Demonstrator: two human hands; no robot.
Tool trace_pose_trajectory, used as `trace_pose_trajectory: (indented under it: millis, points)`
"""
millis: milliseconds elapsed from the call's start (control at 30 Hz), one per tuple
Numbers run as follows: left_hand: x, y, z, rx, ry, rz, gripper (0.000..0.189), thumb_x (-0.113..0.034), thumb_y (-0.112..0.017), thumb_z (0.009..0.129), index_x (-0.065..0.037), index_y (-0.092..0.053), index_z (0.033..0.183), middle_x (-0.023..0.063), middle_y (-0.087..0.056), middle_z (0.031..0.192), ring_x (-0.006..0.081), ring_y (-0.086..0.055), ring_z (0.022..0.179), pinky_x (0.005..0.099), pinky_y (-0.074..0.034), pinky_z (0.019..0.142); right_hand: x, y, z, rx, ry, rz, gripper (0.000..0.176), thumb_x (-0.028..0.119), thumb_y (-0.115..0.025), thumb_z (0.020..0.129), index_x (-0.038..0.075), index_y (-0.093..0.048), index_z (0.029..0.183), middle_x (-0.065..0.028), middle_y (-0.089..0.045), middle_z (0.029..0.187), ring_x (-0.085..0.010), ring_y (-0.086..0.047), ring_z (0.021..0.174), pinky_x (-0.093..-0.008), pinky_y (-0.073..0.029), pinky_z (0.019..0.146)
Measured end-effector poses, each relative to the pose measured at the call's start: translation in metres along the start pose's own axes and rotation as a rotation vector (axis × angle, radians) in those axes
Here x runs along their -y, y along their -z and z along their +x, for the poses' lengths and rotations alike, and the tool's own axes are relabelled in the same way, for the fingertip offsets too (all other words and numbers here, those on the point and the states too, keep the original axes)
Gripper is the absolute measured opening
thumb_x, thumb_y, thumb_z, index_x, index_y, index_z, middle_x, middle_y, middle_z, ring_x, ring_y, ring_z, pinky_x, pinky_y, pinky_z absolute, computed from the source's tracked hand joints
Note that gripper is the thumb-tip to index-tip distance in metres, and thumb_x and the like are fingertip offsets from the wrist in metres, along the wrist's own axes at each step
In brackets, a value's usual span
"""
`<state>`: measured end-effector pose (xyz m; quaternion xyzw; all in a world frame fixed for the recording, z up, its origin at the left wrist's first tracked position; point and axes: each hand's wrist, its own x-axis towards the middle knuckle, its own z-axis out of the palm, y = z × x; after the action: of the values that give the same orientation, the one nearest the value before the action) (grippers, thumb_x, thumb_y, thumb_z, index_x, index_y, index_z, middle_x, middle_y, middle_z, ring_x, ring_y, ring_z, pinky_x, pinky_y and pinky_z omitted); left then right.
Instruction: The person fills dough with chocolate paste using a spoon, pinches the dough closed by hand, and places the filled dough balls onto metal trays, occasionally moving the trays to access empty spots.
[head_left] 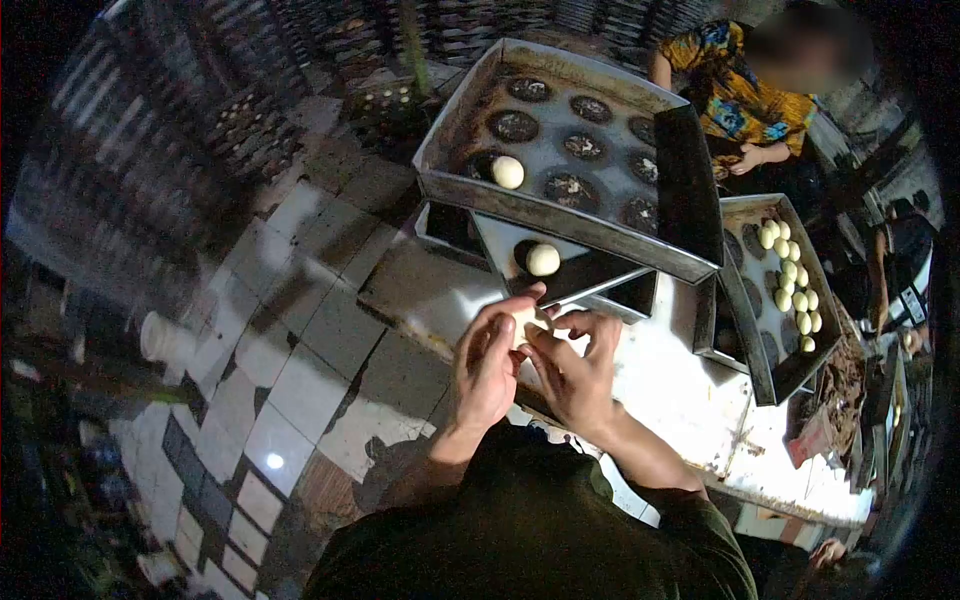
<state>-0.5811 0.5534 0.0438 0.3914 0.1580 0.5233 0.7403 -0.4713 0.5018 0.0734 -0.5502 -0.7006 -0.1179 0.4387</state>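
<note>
Both hands meet over the near edge of the work table. My left hand (486,365) curls around a pale piece of dough (527,324), its thumb resting against it. My right hand (577,368) pinches the same dough from the other side, fingers closed; part of the dough is hidden by the fingers. Just beyond them, a smooth round dough ball (543,260) sits on a lower metal tray (490,235). Another dough ball (507,172) lies in the front left of the upper metal tray (565,215), whose base has dark round marks.
To the right, a third tray (762,385) holds several dough balls (786,270). A pale, brightly lit table (665,410) lies under the trays. A person in a patterned shirt (745,90) sits behind them. Cracked floor tiles (310,380) spread out on the left.
</note>
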Motion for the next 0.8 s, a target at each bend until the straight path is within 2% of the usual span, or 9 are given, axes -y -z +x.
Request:
trace_pose_trajectory:
  millis: [100,167,267,367,533,633,700,767,800]
  points:
    - [-0.021,0.022,0.023,0.374,-0.175,0.182,0.034,-0.021,-0.039,0.094,0.003,-0.058,0.108,0.0194,-0.038,0.135,0.0266,-0.040,0.122,0.0377,-0.032,0.101,-0.005,-0.010,0.021,0.187,-0.441,0.605,0.021,0.010,-0.073,0.072,0.001,-0.059,0.085,-0.0092,-0.051,0.089,-0.0167,-0.049,0.077,-0.0291,-0.041,0.065]
    - [-0.040,0.028,0.043,0.480,-0.131,0.160,0.036,-0.022,-0.040,0.093,0.002,-0.053,0.117,0.0189,-0.038,0.135,0.0274,-0.040,0.123,0.0391,-0.032,0.101,-0.001,-0.016,0.034,0.219,-0.422,0.563,0.019,0.010,-0.069,0.077,0.000,-0.057,0.086,-0.0093,-0.053,0.092,-0.0151,-0.052,0.076,-0.0297,-0.045,0.063]
    - [-0.039,0.039,0.064,0.357,0.077,-0.012,0.040,-0.018,-0.039,0.095,0.004,-0.040,0.128,0.0167,-0.047,0.127,0.0263,-0.048,0.115,0.0345,-0.040,0.095,0.008,-0.026,0.047,0.140,-0.285,0.301,0.014,0.003,-0.068,0.074,-0.001,-0.059,0.085,-0.0127,-0.055,0.089,-0.0252,-0.057,0.086,-0.0310,-0.046,0.068]
    - [-0.040,0.043,0.072,0.219,0.360,-0.136,0.031,-0.014,-0.043,0.094,0.004,-0.048,0.118,0.0125,-0.052,0.121,0.0148,-0.055,0.100,0.0265,-0.046,0.085,0.006,-0.045,0.040,0.041,-0.114,0.013,0.018,-0.001,-0.070,0.070,0.001,-0.063,0.087,-0.0114,-0.053,0.093,-0.0231,-0.055,0.084,-0.0320,-0.046,0.071]
    - [-0.032,0.021,0.071,0.246,0.128,-0.055,0.026,-0.019,-0.044,0.094,0.000,-0.050,0.111,0.0085,-0.057,0.102,0.0135,-0.055,0.093,0.0275,-0.047,0.082,0.003,-0.055,0.078,-0.211,-0.263,-0.152,0.020,0.000,-0.070,0.066,0.000,-0.058,0.083,-0.0134,-0.055,0.087,-0.0249,-0.045,0.070,-0.0330,-0.038,0.057]
    - [-0.036,0.010,0.087,0.089,0.297,-0.299,0.028,-0.022,-0.042,0.095,0.000,-0.049,0.111,0.0105,-0.056,0.105,0.0151,-0.056,0.093,0.0289,-0.047,0.083,0.007,-0.049,0.084,-0.252,-0.263,-0.201,0.032,0.006,-0.071,0.067,0.002,-0.058,0.096,-0.0120,-0.060,0.088,-0.0275,-0.050,0.074,-0.0358,-0.042,0.065]
    - [-0.055,0.004,0.107,0.116,0.565,-0.517,0.056,-0.051,-0.031,0.093,-0.004,-0.049,0.118,0.0093,-0.056,0.113,0.0202,-0.054,0.102,0.0315,-0.043,0.088,0.014,-0.044,0.095,-0.062,-0.142,-0.284,0.040,0.016,-0.072,0.073,0.000,-0.055,0.106,-0.0143,-0.061,0.103,-0.0315,-0.056,0.095,-0.0379,-0.045,0.081]
    - [-0.050,0.019,0.114,0.395,0.700,-0.784,0.070,-0.064,-0.027,0.087,-0.007,-0.046,0.122,0.0090,-0.053,0.120,0.0219,-0.051,0.109,0.0316,-0.041,0.092,0.009,-0.042,0.112,-0.003,-0.162,-0.328,0.047,0.015,-0.073,0.069,0.002,-0.054,0.110,-0.0155,-0.054,0.116,-0.0326,-0.052,0.106,-0.0401,-0.042,0.088]
    - [-0.047,0.015,0.116,0.374,0.778,-0.682,0.077,-0.071,-0.028,0.082,-0.011,-0.041,0.128,0.0084,-0.053,0.119,0.0217,-0.052,0.108,0.0364,-0.040,0.094,-0.005,-0.039,0.116,0.026,-0.360,-0.207,0.046,0.013,-0.073,0.068,0.003,-0.054,0.109,-0.0155,-0.055,0.113,-0.0310,-0.052,0.105,-0.0395,-0.042,0.088]
